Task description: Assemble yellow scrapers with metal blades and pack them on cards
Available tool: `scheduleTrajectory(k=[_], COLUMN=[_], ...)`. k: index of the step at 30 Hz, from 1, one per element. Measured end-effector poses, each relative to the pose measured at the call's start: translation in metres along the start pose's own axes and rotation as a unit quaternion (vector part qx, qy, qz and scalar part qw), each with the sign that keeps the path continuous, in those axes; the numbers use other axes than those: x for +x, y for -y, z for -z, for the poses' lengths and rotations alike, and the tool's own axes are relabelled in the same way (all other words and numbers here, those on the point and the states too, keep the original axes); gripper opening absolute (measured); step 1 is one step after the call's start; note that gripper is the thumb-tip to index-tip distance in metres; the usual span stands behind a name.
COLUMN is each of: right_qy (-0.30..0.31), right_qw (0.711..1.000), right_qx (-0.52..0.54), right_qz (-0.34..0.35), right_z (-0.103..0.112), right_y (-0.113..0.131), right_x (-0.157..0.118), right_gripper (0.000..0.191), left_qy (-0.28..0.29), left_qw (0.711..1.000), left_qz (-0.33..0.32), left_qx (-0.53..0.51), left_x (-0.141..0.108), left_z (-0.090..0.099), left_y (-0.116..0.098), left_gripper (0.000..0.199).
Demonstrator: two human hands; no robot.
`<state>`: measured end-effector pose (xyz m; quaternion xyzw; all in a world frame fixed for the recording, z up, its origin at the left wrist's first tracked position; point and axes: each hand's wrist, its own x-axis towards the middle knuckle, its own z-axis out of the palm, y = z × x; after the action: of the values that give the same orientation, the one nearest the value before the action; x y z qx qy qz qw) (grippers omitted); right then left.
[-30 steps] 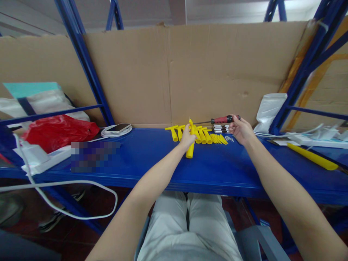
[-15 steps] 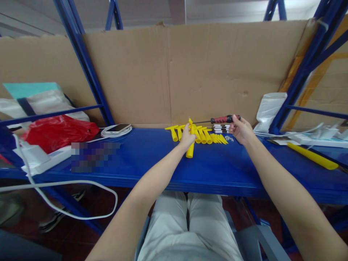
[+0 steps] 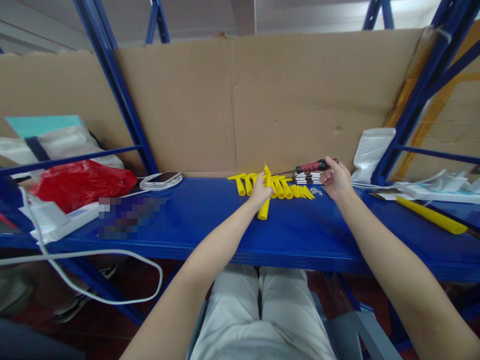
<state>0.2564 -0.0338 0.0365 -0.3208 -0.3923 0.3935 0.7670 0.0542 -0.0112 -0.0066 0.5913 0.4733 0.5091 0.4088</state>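
Head view: our left hand [image 3: 259, 194] is closed around 1 yellow T-shaped piece [image 3: 264, 210], with its fat round end pointing down toward us. We hold it over the blue shelf [image 3: 210, 220], in front of a row of yellow T-shaped pieces [image 3: 288, 191]. Our right hand [image 3: 338, 184] grips the back end of the red and black screwdriver [image 3: 312, 166] with the thumb and fingers. The screwdriver lies nearly flat, and its thin rod points at the top part of the piece in our left hand. The tip is too small to see, so we cannot tell if it sits in a screw.

We think the step in hand is driving a screw into the side of this piece. The next move calls for a firm left hand, so the piece does not spin. It also calls for a straight rod, a light push and small turns of the handle. If the rod tilts, the tip could slip out and poke our left fingers.

Just to the right of the row are small yellow slips [image 3: 303, 192] and tiny silver bits [image 3: 316, 191]. White and black parts [image 3: 307, 178] lie behind them, near the cardboard [image 3: 180, 100].
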Motion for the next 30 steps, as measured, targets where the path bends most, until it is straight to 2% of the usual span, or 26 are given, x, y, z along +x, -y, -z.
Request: scheduleTrajectory(k=[6, 11, 15, 20, 24, 27, 30], right_qy=[-0.016, 0.038, 0.083, 0.105, 0.16, 0.232, 0.28], right_qw=[0.999, 0.996, 0.989, 0.972, 0.932, 0.879, 0.822], right_qx=[-0.026, -0.082, -0.125, -0.21, -0.311, -0.39, -0.469], right_qz=[0.012, 0.008, 0.016, -0.01, -0.091, -0.147, -0.161], right_z=[-0.001, -0.005, -0.005, 0.0, 0.004, 0.005, 0.007], right_y=[-0.002, -0.006, -0.01, -0.01, -0.009, -0.009, -0.009], right_x=[-0.001, -0.007, -0.008, -0.006, -0.006, -0.008, -0.012], right_gripper=[0.042, 0.035, 0.039, 0.043, 0.045, 0.044, 0.042], left_qy=[-0.025, -0.041, -0.032, -0.027, -0.034, -0.042, -0.053], left_qw=[1.0, 0.999, 0.999, 0.999, 0.999, 0.999, 0.998], left_qz=[-0.006, -0.009, -0.007, -0.011, -0.011, -0.013, -0.023], left_qx=[0.01, 0.005, -0.003, -0.013, 0.003, 0.005, -0.002], left_x=[0.001, -0.001, -0.001, -0.002, -0.002, -0.001, 0.001], left_z=[0.003, 0.004, 0.003, 0.002, 0.003, 0.003, 0.003], left_y=[0.001, 0.0, -0.001, -0.002, -0.001, 0.0, 0.002], left_gripper=[0.083, 0.083, 0.081, 0.081, 0.08, 0.08, 0.081])
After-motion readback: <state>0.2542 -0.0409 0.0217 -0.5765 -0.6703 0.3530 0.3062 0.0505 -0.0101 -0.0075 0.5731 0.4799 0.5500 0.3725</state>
